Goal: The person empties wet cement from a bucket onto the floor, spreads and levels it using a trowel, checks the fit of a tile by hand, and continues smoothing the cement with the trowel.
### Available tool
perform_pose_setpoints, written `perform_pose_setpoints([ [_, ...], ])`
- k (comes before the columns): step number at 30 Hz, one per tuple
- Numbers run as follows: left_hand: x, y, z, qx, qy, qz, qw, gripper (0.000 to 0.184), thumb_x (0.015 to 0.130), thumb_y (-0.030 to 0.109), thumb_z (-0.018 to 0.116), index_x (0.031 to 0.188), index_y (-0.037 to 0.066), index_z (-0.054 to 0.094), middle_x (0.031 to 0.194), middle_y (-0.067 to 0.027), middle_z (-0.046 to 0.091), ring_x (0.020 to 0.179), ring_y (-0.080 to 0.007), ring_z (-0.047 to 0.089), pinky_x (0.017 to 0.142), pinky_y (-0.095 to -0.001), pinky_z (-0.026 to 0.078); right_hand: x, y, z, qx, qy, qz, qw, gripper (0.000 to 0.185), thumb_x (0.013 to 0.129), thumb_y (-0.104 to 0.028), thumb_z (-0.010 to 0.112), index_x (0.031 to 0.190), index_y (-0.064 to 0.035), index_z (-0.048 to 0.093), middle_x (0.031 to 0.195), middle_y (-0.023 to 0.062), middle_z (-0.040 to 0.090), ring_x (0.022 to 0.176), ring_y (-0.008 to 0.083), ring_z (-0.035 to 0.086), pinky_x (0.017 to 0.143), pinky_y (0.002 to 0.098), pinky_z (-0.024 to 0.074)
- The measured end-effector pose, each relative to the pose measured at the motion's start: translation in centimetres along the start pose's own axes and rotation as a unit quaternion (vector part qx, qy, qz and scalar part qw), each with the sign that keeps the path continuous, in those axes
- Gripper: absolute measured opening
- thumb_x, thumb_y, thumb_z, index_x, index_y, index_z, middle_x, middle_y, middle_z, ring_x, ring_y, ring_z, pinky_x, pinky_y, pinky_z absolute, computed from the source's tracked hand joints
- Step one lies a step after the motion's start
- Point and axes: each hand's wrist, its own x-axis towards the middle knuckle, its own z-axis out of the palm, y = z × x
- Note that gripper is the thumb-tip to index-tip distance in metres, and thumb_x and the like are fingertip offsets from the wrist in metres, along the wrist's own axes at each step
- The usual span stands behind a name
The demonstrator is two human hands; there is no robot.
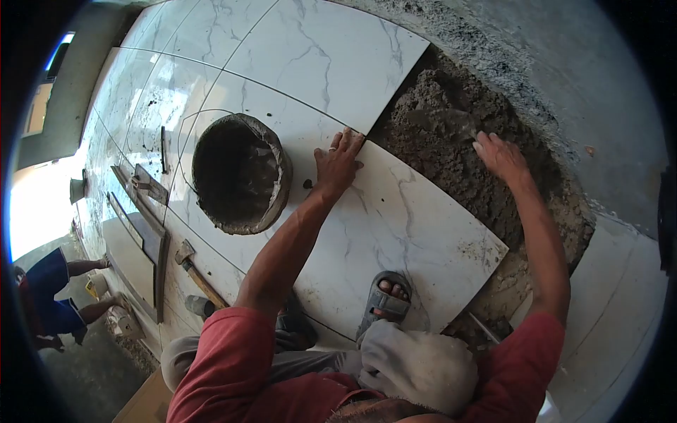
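My left hand (338, 163) rests on a white marbled floor tile (395, 211), fingers spread near its corner, where it meets the neighbouring tile (331, 53). My right hand (502, 155) is closed round the handle of a trowel (455, 121), mostly covered by my fingers. The mortar-smeared blade lies on the rough, wet mortar (451, 158) between the tiles and the wall, and its outline is hard to make out. To the left of my left hand stands a mortar-crusted bucket (276, 201) with a wire handle, grey residue inside.
A hammer (201, 278) with a wooden handle lies at lower left. Beyond it are tile pieces (130, 261), a long bar (137, 194) and a float (149, 185). Another person (53, 292) stands at far left. The concrete wall (592, 92) borders the mortar. My sandalled foot (386, 299) is on the tile.
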Motion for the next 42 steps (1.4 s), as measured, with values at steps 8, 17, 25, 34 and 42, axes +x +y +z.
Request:
perform_pose_setpoints([
  [8, -0.4, -0.9, 2.4, 0.012, 0.07, 0.031, 0.997, 0.062, 0.082, 0.027, 0.063, 0.138, 0.022, 0.035, 0.148, -0.0056, 0.029, 0.134, -0.0218, 0.03, 0.095, -0.0533, 0.029, 7.7, -0.3, 0.5, 0.253, 0.006, 0.11, 0.961, 0.052, 0.094, -0.04, 0.04, 0.131, -0.0034, 0.038, 0.093, 0.0203, 0.059, 0.078, 0.0355, 0.063, 0.061, 0.0457, 0.0513],
  [17, -0.1, -0.8, 2.4, -0.006, 0.071, 0.008, 0.997, 0.065, 0.081, 0.03, 0.064, 0.137, 0.019, 0.035, 0.146, -0.0025, 0.032, 0.133, -0.0186, 0.032, 0.099, -0.0507, 0.025, -3.9, -6.3, 4.1, 0.755, -0.058, 0.192, 0.624, 0.035, 0.091, -0.037, 0.048, 0.105, -0.0046, 0.051, 0.067, 0.0037, 0.051, 0.044, 0.0112, 0.049, 0.039, 0.027, 0.0418],
  [25, -0.2, -0.8, 1.8, -0.013, 0.078, 0.008, 0.997, 0.063, 0.081, 0.029, 0.063, 0.137, 0.017, 0.035, 0.147, -0.0033, 0.03, 0.133, -0.0204, 0.032, 0.097, -0.0542, 0.03, -3.6, -8.9, 6.9, 0.593, 0.087, 0.257, 0.758, 0.044, 0.088, -0.038, 0.052, 0.106, 0.0018, 0.054, 0.074, 0.0085, 0.055, 0.057, 0.0165, 0.056, 0.051, 0.0315, 0.0452],
  [34, -16.2, -4.5, -3.2, -0.085, -0.26, 0.263, 0.925, 0.059, 0.084, 0.027, 0.061, 0.135, 0.012, 0.038, 0.144, -0.0154, 0.031, 0.123, -0.031, 0.043, 0.099, -0.0441, 0.038, -2.3, -6.3, 9.4, 0.495, 0.219, 0.134, 0.83, 0.029, 0.09, -0.029, 0.051, 0.097, -0.0003, 0.055, 0.079, 0.0073, 0.056, 0.07, 0.0162, 0.054, 0.067, 0.0312, 0.0444],
  [42, -34.2, -21.0, -5.7, -0.255, -0.273, -0.118, 0.92, 0.033, 0.088, 0.031, 0.057, 0.106, 0.004, 0.062, 0.094, -0.0156, 0.066, 0.088, -0.0281, 0.063, 0.08, -0.0373, 0.047, -5.1, -2.4, 11.9, 0.193, 0.352, 0.077, 0.913, 0.033, 0.089, -0.026, 0.056, 0.106, 0.0022, 0.059, 0.097, 0.0149, 0.061, 0.096, 0.027, 0.058, 0.085, 0.0358, 0.0455],
])
